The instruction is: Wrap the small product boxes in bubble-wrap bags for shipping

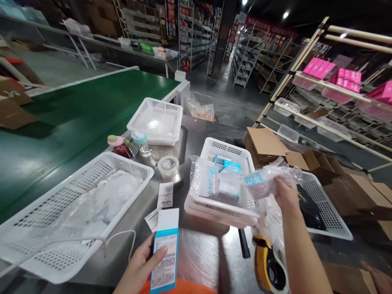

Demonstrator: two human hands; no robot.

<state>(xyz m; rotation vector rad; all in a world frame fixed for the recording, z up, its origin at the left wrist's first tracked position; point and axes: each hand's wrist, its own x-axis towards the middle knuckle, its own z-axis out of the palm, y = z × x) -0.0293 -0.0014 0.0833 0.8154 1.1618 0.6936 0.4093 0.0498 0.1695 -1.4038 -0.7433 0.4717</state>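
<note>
My left hand point(147, 261) is closed round a blue and white box point(165, 261) near the front edge of the table, its printed label facing up and a white flap standing at its top. My right hand point(286, 192) grips a bubble-wrapped package point(265, 179) with blue showing through the wrap. That package hangs over the right rim of a white perforated basket point(222, 208), which holds several blue and white boxes point(228, 179), some in bubble wrap. Two paper slips lie just beyond the left-hand box, one of them a printed slip point(165, 195).
A yellow and black tape dispenser point(269, 265) lies at front right. Left stands a long basket point(134, 165) of clear plastic bags; behind are a tape roll point(168, 166), two bottles and another white basket point(156, 139). Cardboard boxes point(352, 188) crowd the right. A green conveyor point(92, 102) runs behind.
</note>
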